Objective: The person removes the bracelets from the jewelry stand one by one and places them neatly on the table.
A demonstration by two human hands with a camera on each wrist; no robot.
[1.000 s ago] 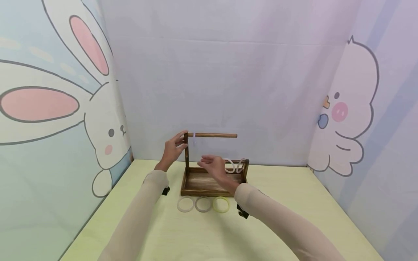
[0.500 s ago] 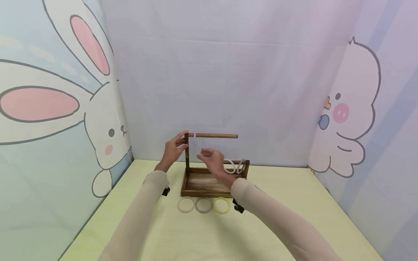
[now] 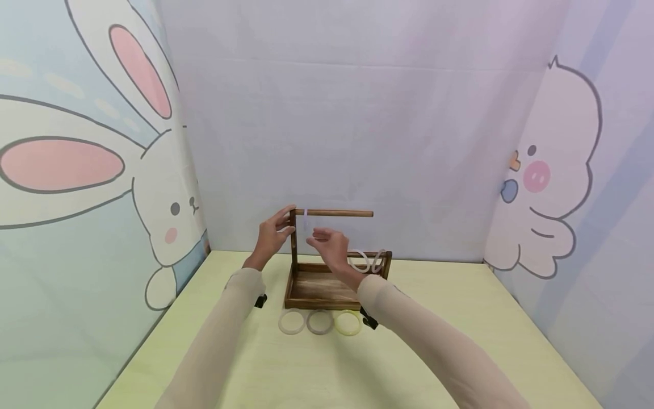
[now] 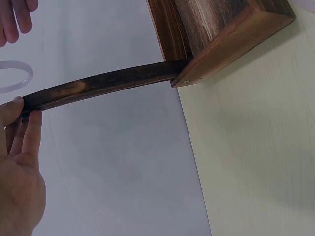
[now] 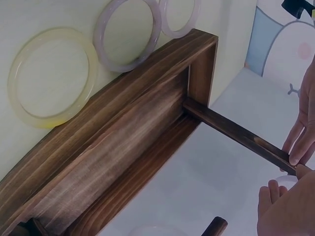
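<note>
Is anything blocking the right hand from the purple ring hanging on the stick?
Nothing I can see: just open space shows between the right hand and the purple ring. The wooden post, held by the left hand, is on the ring's other side.

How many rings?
6: yellow ring, grey ring, white ring on the table; one ring on the upper bar; two rings on the lower bar. Right hand may hide more.

We see streaky, dark-stained wood with a faint sheen in the post (image 4: pixel 108 82) at the left hand (image 3: pixel 271 237) and the tray (image 3: pixel 319 304) below the right hand (image 3: pixel 332 250). On that hand's near side, the yellow ring (image 5: pixel 93 71) and lilac ring (image 5: pixel 98 37) look smooth and glossy. Beyond both hands, we find the backdrop (image 3: pixel 332 142) matt, lightly creased cloth.
</note>
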